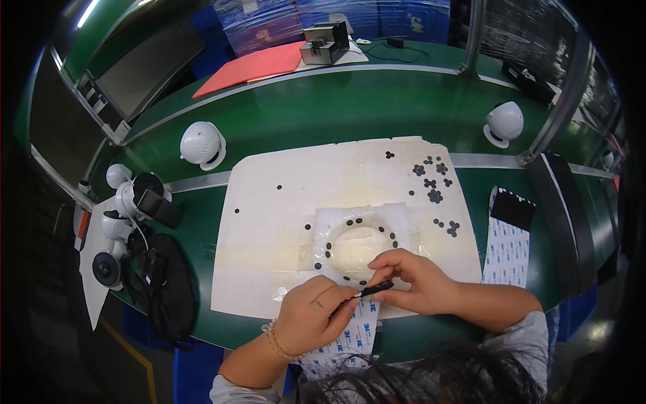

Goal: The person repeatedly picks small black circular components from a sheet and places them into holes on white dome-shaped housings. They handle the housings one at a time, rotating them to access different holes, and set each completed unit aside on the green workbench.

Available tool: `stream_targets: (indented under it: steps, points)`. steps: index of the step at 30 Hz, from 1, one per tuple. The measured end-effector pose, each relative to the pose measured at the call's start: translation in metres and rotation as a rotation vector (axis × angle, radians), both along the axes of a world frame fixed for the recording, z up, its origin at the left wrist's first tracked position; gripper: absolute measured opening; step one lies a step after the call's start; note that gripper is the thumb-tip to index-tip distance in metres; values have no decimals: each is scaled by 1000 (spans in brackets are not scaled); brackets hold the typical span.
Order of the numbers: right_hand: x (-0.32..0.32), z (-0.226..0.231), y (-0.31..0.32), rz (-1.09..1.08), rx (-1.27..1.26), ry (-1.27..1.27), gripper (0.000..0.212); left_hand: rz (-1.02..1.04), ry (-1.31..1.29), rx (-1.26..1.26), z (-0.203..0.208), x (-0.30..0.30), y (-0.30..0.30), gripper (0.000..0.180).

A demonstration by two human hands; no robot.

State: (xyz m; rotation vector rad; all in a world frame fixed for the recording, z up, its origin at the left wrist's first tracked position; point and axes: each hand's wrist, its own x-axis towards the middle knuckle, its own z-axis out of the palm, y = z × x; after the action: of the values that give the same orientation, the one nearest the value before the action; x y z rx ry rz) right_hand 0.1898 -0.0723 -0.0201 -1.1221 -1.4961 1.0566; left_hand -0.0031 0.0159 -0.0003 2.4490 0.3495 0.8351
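Note:
In front of me, my left hand (306, 315) pinches the edge of an adhesive sheet (346, 342) with a white, blue-printed backing. The sheet's black edge (378, 289) is bent up between both hands. My right hand (425, 284) grips this black edge from the other side, thumb and fingers closed on it. Just beyond my fingers lies a square white foam pad (398, 214) with a round recess. Small black dots (328, 255) sit in a ring around that recess. Whether a single dot is between my fingertips is too small to tell.
The foam pad is on a large white board (262, 236). Clusters of black dots (435, 196) lie at its right. Another printed sheet (508, 246) and a long black box (564, 225) are farther right. White round cameras (202, 144) stand behind and left, near a black pouch (171, 283).

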Motion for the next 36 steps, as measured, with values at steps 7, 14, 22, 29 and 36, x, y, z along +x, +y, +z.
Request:
stream_targets:
  steps: [7,14,22,29,36]
  points:
    - [0,-3,-1,-39,-25,-79,38,-7,71,-4,-2,0,1,14]
    - [0,-3,0,-75,-29,-100,36,-11,58,-16,-6,1,2,16]
    - [0,-6,1,-89,-19,-55,36,-6,72,-47,-7,0,2,16]
    - [2,-11,3,-82,-24,0,34,52,104,-78,-9,1,1,13]
    - [4,-15,5,-64,-49,13,32,45,103,-68,-10,2,2,13]
